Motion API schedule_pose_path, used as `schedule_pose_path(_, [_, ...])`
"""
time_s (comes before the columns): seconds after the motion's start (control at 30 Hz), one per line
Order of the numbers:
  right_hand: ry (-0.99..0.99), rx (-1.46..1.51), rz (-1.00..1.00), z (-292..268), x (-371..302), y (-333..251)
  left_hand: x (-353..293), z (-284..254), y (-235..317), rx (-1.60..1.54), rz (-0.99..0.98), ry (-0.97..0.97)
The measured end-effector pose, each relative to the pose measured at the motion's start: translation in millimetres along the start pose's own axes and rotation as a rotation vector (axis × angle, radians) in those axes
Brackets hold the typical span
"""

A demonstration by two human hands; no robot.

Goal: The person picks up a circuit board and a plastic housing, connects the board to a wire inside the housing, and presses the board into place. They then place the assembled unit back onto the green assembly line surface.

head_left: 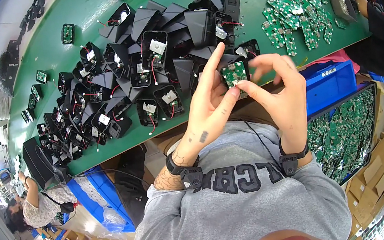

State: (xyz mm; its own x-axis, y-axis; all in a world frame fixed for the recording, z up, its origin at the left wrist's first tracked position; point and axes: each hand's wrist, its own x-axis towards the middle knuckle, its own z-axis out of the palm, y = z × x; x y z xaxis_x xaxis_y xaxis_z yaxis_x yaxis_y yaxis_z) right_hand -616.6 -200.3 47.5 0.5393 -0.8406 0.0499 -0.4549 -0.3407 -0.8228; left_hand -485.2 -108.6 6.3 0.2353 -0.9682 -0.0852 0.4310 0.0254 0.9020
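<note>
Close to my body, at the table's front edge, my left hand grips a small black plastic housing, its index finger stretched out and its thumb at the lower edge of a green circuit board. The board lies at the housing's open face, and how far it sits inside is hard to see. My right hand holds the board from the other side. Its thumb presses near a small connector beside my left thumb, while its curled fingers are slightly blurred. Just beyond lies another open black housing.
A heap of black housings with red wires covers the table's middle and left. Loose green boards are piled at the far right. Beside me stand a blue bin and a board-filled tray. Other people work at both sides.
</note>
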Motion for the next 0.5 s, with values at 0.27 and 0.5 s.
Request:
schedule_pose_path(0.27, [-0.247,0.821,0.089,16,4,29,0,3,6,0.128,0.018,-0.112])
schedule_pose_path(0.5, [-0.162,0.884,0.170,21,-2,33,0,11,6,0.190,-0.027,-0.084])
